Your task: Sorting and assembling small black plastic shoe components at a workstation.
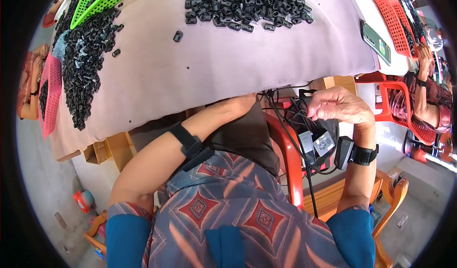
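Note:
My left hand (pixel 245 104) reaches in at the near edge of the cloth-covered table, its fingers hidden by the cloth and dark fabric. To its right, my right hand (pixel 342 107) hangs over a tangle of black cables (pixel 299 117) beside the table edge. Its fingers are curled in toward the thumb; whatever they hold, if anything, is too small to make out. Below it lies a black bag (pixel 332 125) with a small silver-grey box (pixel 324 144). On the table, a heap of small black plastic parts (pixel 247 4) lies far off, with one loose part (pixel 178 36) nearer me.
Another pile of black parts (pixel 83 73) lies at left, between a green basket (pixel 112 0) and a pink basket (pixel 51 94). A phone (pixel 376 42) and a red basket (pixel 394 21) are at right. A red chair (pixel 287 161) stands beside me. Other people sit at both sides.

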The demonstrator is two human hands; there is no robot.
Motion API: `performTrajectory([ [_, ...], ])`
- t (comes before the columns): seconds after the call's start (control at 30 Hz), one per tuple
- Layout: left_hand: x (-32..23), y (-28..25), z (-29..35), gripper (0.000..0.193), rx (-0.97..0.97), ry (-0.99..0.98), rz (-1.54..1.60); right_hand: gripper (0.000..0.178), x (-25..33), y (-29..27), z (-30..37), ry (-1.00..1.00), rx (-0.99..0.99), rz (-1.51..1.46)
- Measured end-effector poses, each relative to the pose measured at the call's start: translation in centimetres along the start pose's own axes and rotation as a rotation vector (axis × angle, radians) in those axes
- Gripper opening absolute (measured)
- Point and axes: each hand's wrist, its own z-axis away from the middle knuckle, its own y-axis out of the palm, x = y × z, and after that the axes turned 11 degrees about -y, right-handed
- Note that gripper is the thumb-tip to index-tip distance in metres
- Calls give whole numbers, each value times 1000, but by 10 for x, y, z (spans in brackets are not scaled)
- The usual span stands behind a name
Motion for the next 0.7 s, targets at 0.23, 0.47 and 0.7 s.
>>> performTrajectory([
  [0.23, 1, 1, 0, 31, 2, -22, 80, 27, 21, -9, 20, 17, -102, -22],
  [0.47, -5, -36, 39, 39, 303, 126, 337, 24, 38, -39, 30, -352, -593, 122],
  [0.7, 0, -133, 99, 27, 506, 235, 457, 25, 99, -44, 45, -839, -683, 102],
])
